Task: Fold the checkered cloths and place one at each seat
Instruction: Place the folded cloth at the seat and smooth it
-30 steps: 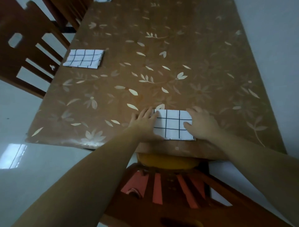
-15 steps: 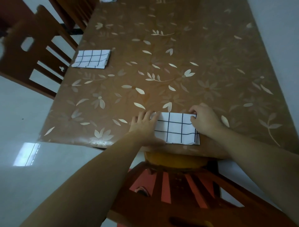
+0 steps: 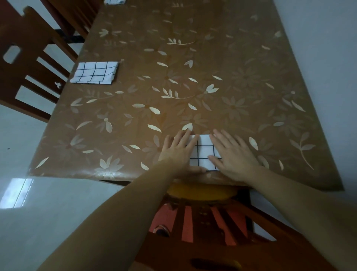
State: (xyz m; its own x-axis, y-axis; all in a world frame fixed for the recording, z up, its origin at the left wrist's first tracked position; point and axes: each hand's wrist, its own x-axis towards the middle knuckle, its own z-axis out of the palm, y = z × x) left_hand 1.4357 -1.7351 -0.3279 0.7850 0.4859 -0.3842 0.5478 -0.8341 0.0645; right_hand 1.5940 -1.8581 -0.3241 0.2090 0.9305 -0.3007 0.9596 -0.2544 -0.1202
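A folded white cloth with a black grid [image 3: 202, 152] lies at the near edge of the brown flowered table [image 3: 193, 87]. My left hand [image 3: 178, 151] lies flat on its left part, fingers spread. My right hand [image 3: 231, 154] lies flat on its right part, also with fingers apart. Only the middle strip of this cloth shows between the hands. A second folded checkered cloth [image 3: 94, 72] rests at the table's left edge, in front of a chair. A third cloth [image 3: 114, 1] peeks in at the far top edge.
A dark wooden chair [image 3: 25, 63] stands at the left side, another chair [image 3: 75, 17] behind it. A wooden chair with a slatted back [image 3: 202, 222] is right below me at the near edge. A pale wall [image 3: 318, 58] runs along the table's right side.
My right hand has opened from gripping the cloth's right edge and now lies flat on it. My left hand has slid further onto the cloth. The camera has moved closer.
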